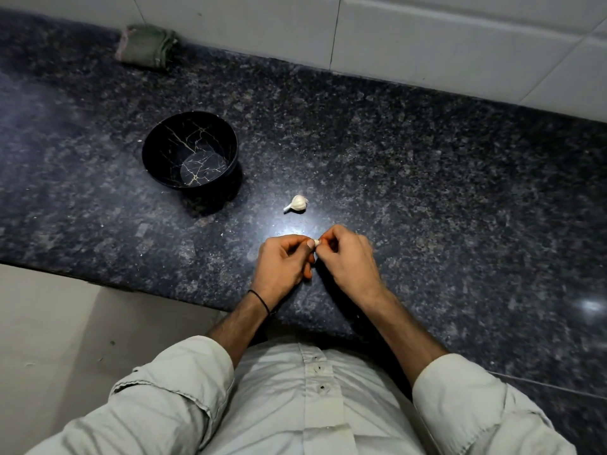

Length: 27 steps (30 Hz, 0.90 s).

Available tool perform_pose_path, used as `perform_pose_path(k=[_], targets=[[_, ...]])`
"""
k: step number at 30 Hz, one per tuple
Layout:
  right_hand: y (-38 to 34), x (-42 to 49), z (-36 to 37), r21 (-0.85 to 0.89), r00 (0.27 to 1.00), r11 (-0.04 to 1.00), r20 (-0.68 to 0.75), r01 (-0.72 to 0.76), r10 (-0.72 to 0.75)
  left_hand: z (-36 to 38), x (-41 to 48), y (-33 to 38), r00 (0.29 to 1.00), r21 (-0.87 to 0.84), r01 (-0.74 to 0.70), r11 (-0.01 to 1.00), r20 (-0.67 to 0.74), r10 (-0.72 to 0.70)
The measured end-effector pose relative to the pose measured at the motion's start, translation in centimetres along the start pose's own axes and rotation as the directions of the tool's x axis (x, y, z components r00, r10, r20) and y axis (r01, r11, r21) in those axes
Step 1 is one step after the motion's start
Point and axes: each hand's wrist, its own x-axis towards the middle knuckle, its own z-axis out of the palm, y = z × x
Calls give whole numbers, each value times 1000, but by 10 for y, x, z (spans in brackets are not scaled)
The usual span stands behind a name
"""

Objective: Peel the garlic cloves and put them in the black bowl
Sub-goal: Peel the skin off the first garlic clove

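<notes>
Left hand [282, 261] and right hand [348, 259] pinch one garlic clove [317, 242] over a speckled dark granite counter [427, 192]; white wall tiles [427, 41] behind.

We look through a single wide-angle camera worn on the head, facing forward and steeply down past our own pale buttoned cotton shirt [315, 405], which fills the bottom edge. Our left hand [282, 261] and right hand [348, 257] meet on a small white garlic clove [316, 242] close below the lens, just under mid-frame. Beyond the hands the dark speckled granite counter [427, 175] runs slantwise across the view. Farther off, left of the hands, stands the round black bowl with gold veining [164, 142]; the white tiled wall [427, 34] closes the top edge.
</notes>
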Motion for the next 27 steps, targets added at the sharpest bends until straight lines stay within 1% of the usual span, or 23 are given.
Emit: perform_pose_path(k=[5, 8, 11, 16, 20, 25, 27], targets=[[7, 1, -2, 173, 998, 983, 15, -62, 60, -2, 1, 4, 1000, -81, 22, 996, 21, -20], [9, 0, -1, 223, 998, 973, 3, -58, 58, -2, 2, 5, 999, -104, 28, 994, 35, -24], [8, -4, 1, 239, 999, 971, -22, -27, 33, -2, 3, 5, 999, -112, 43, 993, 26, -40], [7, -10, 7, 181, 998, 983, -48, 42, -34, 2, 4, 6, 998, -110, 61, 992, -10, -62], [6, -8, 7, 151, 997, 987, -54, 54, -46, 2, 4, 4, 998, -113, 58, 992, -19, -61], [10, -9, 10, 255, 994, 966, -103, 52, -26, 2, 4, 2, 998, -120, 61, 991, -23, -64], [13, -10, 10, 313, 995, 948, -100, 48, -17, 3, 4, 2, 998, -105, 54, 993, -31, -58]])
